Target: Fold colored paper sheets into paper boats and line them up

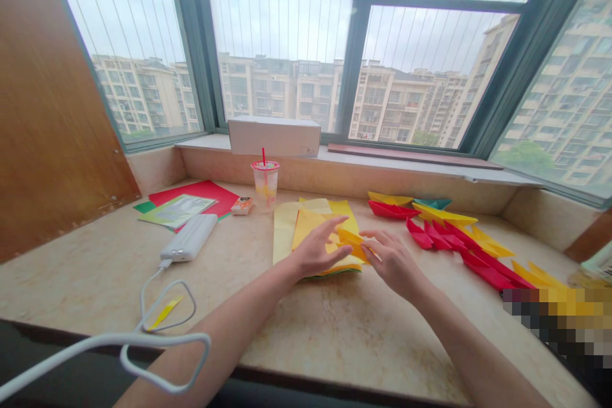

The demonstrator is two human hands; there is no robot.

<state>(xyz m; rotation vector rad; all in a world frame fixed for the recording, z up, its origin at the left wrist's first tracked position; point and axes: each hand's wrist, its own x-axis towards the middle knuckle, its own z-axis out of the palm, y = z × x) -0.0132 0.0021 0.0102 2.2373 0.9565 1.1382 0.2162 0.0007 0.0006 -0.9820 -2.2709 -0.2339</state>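
Observation:
A small piece of folded yellow paper (352, 239) is held just over a stack of paper sheets. My right hand (389, 261) pinches its right end between thumb and fingers. On the other side is my left hand (318, 248), its thumb and fingers spread apart around the paper's left end; whether the thumb touches it I cannot tell. Beneath both hands lie the yellow paper sheets (283, 229), with a green edge showing at the bottom of the stack.
Red paper boats (488, 269) and yellow paper boats (444, 213) line the right side. Behind the stack stands a plastic cup (266, 188) with a straw, beside a small box (241, 206). At left are a white power bank (190, 239), its cable (143, 299) and red paper (210, 194).

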